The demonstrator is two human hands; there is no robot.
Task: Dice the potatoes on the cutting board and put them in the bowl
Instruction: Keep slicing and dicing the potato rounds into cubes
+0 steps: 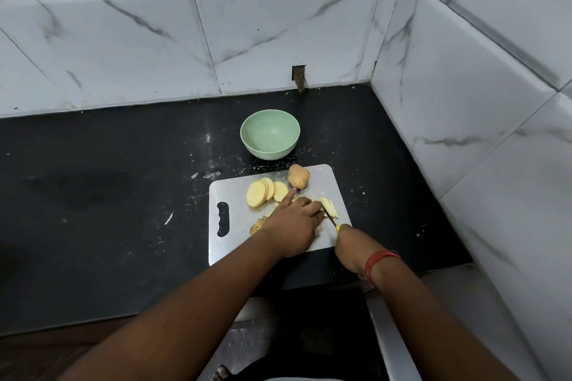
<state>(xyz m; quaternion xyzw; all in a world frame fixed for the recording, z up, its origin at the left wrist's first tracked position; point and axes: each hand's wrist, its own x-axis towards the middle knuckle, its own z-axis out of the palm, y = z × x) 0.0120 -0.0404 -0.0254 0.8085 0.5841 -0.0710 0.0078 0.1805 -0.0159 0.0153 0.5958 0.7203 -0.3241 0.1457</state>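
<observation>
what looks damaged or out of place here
A rough, stained notch is broken out of the wall tiles just above the black counter, behind the green bowl. Pale specks litter the counter around the steel cutting board.

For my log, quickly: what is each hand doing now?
Left hand: fingers curled, holding down potato slices on the cutting board.
Right hand: grips the knife.
</observation>
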